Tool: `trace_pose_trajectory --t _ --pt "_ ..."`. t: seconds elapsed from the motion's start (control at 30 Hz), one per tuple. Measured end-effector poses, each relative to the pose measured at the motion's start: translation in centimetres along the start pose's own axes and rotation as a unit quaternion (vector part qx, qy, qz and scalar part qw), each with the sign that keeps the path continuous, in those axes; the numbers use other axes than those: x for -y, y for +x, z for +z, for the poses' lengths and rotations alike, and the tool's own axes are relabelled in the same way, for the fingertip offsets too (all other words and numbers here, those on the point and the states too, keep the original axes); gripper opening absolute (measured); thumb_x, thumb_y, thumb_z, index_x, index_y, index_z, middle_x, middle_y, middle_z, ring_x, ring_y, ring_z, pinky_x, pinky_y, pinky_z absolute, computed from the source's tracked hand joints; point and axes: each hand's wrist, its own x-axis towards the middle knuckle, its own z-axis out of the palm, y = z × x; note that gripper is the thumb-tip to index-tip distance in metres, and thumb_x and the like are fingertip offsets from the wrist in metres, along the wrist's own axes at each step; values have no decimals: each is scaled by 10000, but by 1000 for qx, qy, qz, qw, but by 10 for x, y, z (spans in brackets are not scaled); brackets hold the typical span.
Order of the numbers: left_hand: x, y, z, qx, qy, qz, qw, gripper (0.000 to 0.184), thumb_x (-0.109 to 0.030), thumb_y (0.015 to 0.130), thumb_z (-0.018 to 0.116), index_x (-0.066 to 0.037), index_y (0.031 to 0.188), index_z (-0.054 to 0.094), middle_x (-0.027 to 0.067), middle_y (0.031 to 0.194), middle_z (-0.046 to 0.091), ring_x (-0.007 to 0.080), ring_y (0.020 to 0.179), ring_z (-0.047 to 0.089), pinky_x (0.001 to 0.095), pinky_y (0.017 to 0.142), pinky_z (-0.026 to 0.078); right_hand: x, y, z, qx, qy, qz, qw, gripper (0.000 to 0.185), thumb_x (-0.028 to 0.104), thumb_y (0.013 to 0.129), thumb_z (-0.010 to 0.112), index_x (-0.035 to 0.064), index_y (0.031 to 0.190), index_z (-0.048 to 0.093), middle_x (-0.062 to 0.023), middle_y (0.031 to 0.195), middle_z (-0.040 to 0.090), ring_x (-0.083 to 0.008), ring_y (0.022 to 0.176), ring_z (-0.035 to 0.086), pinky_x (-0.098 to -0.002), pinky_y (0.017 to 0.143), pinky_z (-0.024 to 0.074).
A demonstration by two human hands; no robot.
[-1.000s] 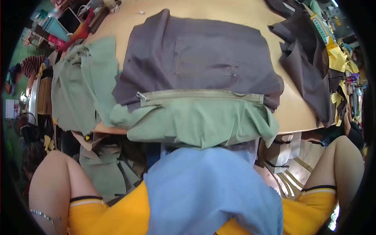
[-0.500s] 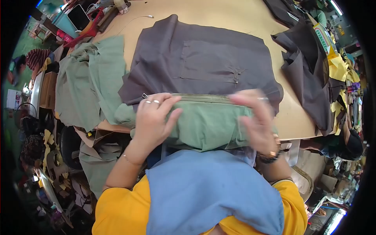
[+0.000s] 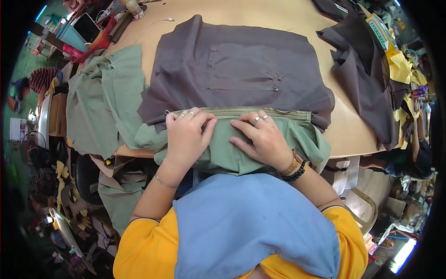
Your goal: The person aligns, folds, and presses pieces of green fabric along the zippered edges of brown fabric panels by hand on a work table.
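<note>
A dark grey-brown cloth panel point(image 3: 241, 39) with a stitched rectangular pocket lies on the table. Along its near edge runs an olive zipper strip point(image 3: 288, 115), joined to green cloth point(image 3: 297, 139) that droops over the table's front edge. My left hand point(image 3: 186, 135) is at the zipper's left part, thumb and index fingertips close together on the green cloth's upper edge. Right of it, my right hand point(image 3: 265, 139) rests on the green cloth below the zipper, fingers bent and thumb apart. A metal zipper pull point(image 3: 167, 112) shows beside my left fingers.
Loose green cloth point(image 3: 109, 97) lies at the left, dark cloth point(image 3: 362, 88) at the right. A red basket point(image 3: 100, 46), a blue container point(image 3: 70, 35) and a white cable point(image 3: 158, 21) are at the back left. Part of a person point(image 3: 420, 160) shows at the far right.
Both hands have come into view since the earliest frame. My right hand has moved left from the zipper's right end, closer to my left hand. The view has shifted slightly.
</note>
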Motion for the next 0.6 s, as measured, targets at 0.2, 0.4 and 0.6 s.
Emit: trace_pose_trajectory --t 0.2,0.4,0.6 --pt "-4 6 1 6 -10 -36 999 117 -214 871 754 -110 825 728 -15 735 657 166 678 609 380 804 340 -3 -1 2 -10 14 -3 1000 359 208 835 810 38 1136 713 -86 1046 637 -274 920 585 -390 839 505" --pt "-6 12 3 27 15 -64 997 137 -226 832 754 -104 784 716 -3 722 651 177 656 603 367 771 354 -4 -3 3 -13 22 -3 1000 374 193 820 821 42 1146 716 -95 1051 642 -280 916 588 -387 827 505" --pt "-6 13 6 33 31 -62 997 135 -228 823 754 -107 787 706 -11 708 643 188 654 604 366 730 367 0 -4 2 8 18 8 1000 390 227 844 797 54 1182 707 -104 1063 645 -287 911 582 -399 825 502"
